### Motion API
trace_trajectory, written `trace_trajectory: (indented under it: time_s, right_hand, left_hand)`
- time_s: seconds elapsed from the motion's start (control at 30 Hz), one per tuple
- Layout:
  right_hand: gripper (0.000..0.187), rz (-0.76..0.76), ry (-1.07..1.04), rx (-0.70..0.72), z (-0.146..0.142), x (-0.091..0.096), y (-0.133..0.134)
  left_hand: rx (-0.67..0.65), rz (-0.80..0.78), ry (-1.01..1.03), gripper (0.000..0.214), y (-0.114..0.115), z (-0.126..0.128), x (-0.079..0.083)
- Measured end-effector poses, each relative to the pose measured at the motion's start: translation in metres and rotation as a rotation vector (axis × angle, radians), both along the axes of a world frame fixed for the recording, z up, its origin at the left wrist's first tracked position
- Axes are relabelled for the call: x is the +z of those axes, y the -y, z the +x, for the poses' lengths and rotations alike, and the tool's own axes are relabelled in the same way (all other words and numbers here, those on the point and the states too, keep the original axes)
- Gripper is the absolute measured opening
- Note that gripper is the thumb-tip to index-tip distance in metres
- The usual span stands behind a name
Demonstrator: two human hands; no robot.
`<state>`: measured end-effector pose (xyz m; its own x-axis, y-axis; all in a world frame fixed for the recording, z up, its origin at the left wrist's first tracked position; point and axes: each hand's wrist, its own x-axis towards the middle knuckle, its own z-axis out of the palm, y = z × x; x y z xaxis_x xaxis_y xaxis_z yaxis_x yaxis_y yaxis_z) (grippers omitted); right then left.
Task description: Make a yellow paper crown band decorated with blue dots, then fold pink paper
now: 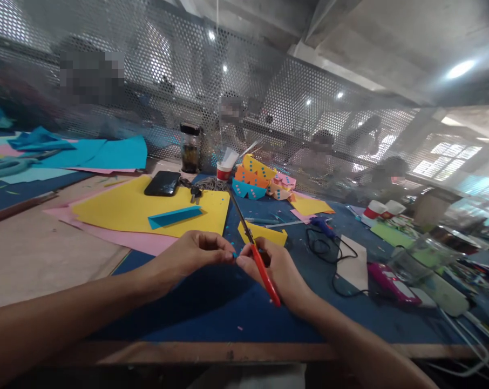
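My left hand (206, 249) pinches a tiny blue piece of paper (235, 255) between thumb and fingertips. Close beside it, my right hand (274, 265) is closed around red-handled scissors (264, 275), whose blades point up and away; its thumb tip nearly meets the left fingertips. Just beyond the right hand lies a cut yellow paper piece (269, 235), partly hidden by the scissors and fingers. A folded blue paper strip (175, 217) rests on yellow sheets (119, 213) to the left. Farther back stand yellow, orange and blue paper shapes (250, 181) with small coloured dots.
A black phone (162, 183), keys (195, 193) and a lidded jar (190, 148) are at the back left. On the right lie a blue glue gun (323, 227) with a black cord, a magenta box (392, 283) and a clear container (426, 254). A perforated metal screen (260, 81) stands behind.
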<state>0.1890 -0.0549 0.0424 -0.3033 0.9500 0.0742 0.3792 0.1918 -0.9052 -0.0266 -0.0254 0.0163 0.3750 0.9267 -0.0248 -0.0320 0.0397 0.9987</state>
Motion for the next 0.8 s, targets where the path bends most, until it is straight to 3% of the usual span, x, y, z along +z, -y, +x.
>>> trace_trajectory:
  time_s: [0.8]
  right_hand:
    - [0.013,0.027,-0.016,-0.041,-0.0047,-0.0037,-0.0003]
  left_hand:
    - [-0.09,-0.094,0.03,0.016,0.0085,0.0063,0.0012]
